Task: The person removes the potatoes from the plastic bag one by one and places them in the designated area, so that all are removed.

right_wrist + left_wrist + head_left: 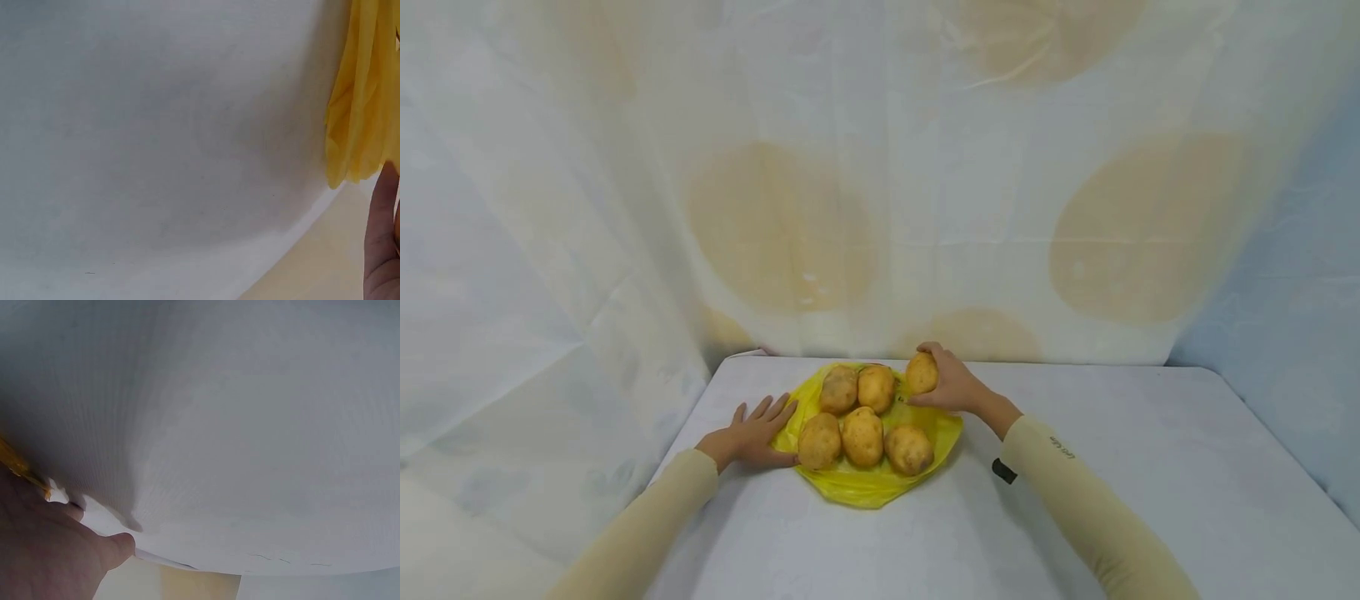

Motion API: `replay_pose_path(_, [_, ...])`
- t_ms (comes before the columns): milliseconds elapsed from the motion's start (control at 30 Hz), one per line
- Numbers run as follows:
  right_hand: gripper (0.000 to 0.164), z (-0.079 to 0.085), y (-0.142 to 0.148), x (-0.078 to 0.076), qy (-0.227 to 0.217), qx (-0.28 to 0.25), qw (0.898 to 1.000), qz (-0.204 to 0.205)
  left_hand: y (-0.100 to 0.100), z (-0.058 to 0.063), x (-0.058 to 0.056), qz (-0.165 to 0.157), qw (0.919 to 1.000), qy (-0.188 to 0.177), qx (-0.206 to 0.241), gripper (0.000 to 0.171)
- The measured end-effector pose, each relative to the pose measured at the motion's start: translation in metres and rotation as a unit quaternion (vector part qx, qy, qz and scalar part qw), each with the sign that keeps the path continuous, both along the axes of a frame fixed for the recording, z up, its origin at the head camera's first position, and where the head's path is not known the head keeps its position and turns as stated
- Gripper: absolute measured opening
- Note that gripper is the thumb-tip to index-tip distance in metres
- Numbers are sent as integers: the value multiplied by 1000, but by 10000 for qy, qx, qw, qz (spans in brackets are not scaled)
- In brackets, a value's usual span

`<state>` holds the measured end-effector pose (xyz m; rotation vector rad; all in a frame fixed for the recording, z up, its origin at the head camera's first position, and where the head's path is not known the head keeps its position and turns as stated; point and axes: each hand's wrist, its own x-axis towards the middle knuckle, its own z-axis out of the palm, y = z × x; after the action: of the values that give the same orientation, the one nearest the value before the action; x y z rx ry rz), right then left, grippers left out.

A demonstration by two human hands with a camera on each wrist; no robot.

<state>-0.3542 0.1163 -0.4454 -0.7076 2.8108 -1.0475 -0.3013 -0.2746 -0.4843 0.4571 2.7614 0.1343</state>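
Note:
A yellow plastic bag (865, 487) lies flat on the table with several potatoes (862, 437) in two rows on it. At its back right corner my right hand (953, 385) grips one potato (921, 373), thumb on the near side and fingers over the far side. My left hand (754, 435) rests with spread fingers at the bag's left edge, its thumb right beside the front left potato (820, 441). In the right wrist view the bag's folds (359, 100) hang close to the fingers. The left wrist view catches part of the left hand (59, 550) and a sliver of yellow.
The white table (1135, 467) reaches a back edge against a pale curtain (962, 208) with large tan circles. More pale sheeting hangs at the left (497, 292) and right sides. A black band (1003, 471) shows under the right sleeve.

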Motion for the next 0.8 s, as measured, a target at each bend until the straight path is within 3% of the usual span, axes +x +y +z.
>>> replay_pose_path(333, [95,1,17,-4,-208,-243,9994,-109,-3,-9,-3,-131,9998,103,117,112])
replay_pose_path(800, [100,-3,46,-8,-162,-23,9993,-329,1,1,0,-60,10000,21,41,111])
